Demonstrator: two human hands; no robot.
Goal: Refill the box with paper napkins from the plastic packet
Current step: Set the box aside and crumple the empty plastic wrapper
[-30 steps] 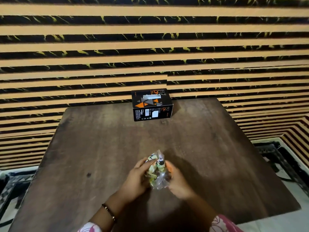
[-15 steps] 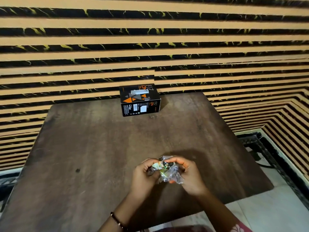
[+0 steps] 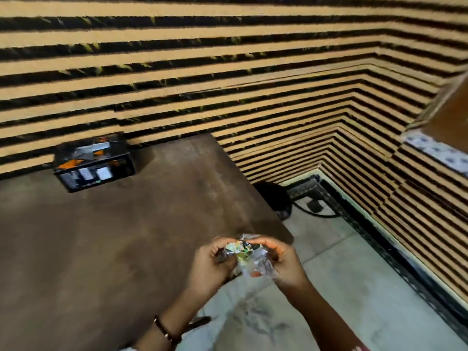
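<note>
Off the table's (image 3: 101, 249) corner, crumpled packet (image 3: 247, 254) between both hands, axis unclear.

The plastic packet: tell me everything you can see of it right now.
The plastic packet is a small, crumpled wad of clear, shiny film with green, white and orange print. It is bunched between both hands, the left hand gripping its left side and the right hand its right, fingers curled over the top. It is held in the air just past the near right corner of the table, over the floor. No napkins show in it, though blur hides detail.
</note>
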